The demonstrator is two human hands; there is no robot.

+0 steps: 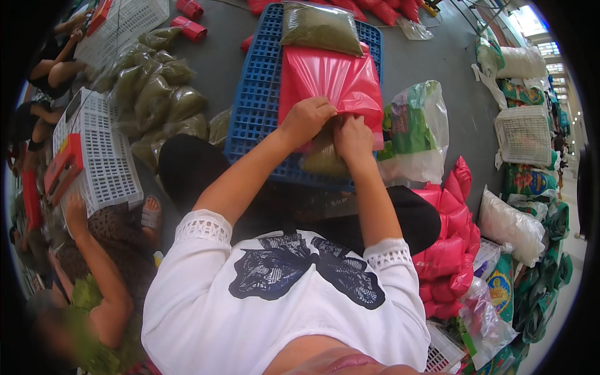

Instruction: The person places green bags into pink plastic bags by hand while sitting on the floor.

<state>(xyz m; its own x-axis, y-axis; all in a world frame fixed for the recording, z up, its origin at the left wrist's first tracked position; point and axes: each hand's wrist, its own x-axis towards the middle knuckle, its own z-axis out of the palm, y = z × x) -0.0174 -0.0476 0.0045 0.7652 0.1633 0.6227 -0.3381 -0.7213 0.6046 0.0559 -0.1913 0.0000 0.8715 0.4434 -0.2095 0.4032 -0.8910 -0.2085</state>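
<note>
A pink plastic bag [328, 70] lies flat on an upturned blue plastic crate [255, 103] before me. The near edge of this bag is pinched by my left hand [307, 119], fingertips and thumb together. Close beside it, my right hand [355, 138] has its fingers curled at the same edge. Below the hands, partly covered by them and the pink plastic, rests a clear bag of greenish-brown granules [323, 157]. Another clear filled bag [321, 28] sits at the crate's far end, over the top of the pink plastic.
Many clear filled bags [157, 93] are heaped on the floor at left. A co-worker's arm [103, 272] reaches to a white crate [101, 150] with a red device [64, 164]. Filled pink packets [445, 248] and a green-printed sack [415, 131] stand at right.
</note>
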